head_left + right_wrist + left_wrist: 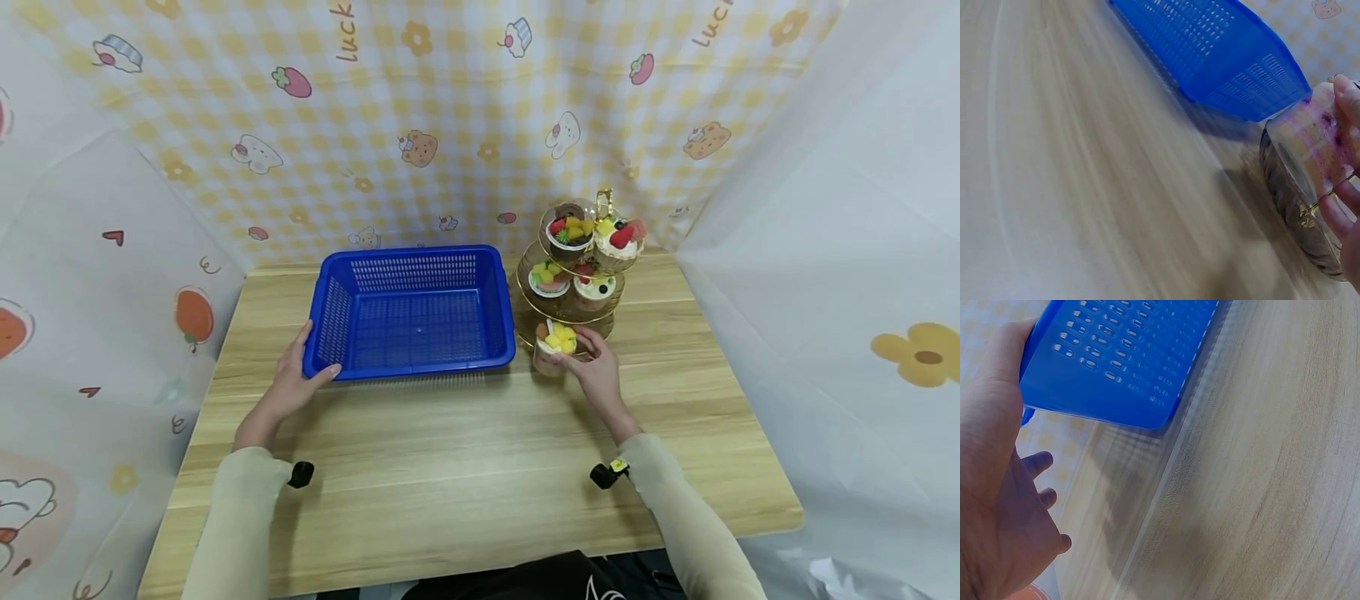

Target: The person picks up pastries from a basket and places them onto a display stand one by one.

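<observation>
My right hand [601,377] grips a cake cup [550,362] between thumb and fingers, at the front of the lowest tier of a tiered stand [572,315]. Yellow fruit tops the cup; in the right wrist view the cake cup [1310,140] shows pink and dark purple patches on its side and is tilted. At the front left corner of a blue plastic basket [408,372], my left hand [291,382] rests with thumb and fingers spread along the rim. Three of its fingertips [1039,462] hang below the basket's rim in the left wrist view.
Two cake cups stand on the stand's top tier, a chocolate one [567,236] and a cream one [617,243]. The middle tier bears two more fruit-topped cups. A checked curtain [450,108] hangs behind the wooden table [450,467].
</observation>
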Demonstrator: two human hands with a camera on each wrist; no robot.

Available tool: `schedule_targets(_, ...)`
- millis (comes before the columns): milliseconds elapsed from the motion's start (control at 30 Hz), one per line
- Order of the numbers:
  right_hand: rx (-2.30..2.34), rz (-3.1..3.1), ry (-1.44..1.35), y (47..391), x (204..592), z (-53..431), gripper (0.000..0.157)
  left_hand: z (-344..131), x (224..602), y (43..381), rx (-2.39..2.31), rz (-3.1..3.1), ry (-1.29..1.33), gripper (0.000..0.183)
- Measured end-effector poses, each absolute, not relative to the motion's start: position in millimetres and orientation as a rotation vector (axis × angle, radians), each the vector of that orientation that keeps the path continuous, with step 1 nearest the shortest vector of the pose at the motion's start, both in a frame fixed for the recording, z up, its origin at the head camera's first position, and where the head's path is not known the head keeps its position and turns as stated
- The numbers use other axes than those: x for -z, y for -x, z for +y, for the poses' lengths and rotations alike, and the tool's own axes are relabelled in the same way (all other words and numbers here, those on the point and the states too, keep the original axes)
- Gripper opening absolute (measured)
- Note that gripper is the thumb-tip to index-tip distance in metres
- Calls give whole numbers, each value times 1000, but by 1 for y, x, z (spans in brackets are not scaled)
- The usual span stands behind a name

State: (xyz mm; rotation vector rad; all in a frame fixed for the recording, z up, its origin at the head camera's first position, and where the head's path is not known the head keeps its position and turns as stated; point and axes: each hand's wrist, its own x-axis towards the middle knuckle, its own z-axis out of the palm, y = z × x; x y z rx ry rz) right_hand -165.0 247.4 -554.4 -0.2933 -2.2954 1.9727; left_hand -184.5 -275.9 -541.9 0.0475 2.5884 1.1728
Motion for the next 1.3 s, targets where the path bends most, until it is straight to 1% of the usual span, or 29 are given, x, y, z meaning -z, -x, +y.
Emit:
schedule_targets(267, -1954, -2286, 280, 173, 555, 247, 61, -276, 541, 185, -1175, 2591, -48, 99)
schedule_targets(667, -1933, -2378, 312, 177, 558, 249, 67, -275, 541, 184, -1169, 2594, -51, 99)
schedule_targets(900, -1809, -2445, 255, 182, 562, 251, 60, -273, 538, 184, -1170, 2588, -48, 98)
schedule_targets(1167, -1687, -2457, 266, 191, 567, 252, 54, -271, 538, 183, -1179, 2589, -52, 99)
schedule_targets(1300, -1645, -2441, 290, 197, 569, 250, 54, -272, 538, 183, -1184, 2587, -54, 99)
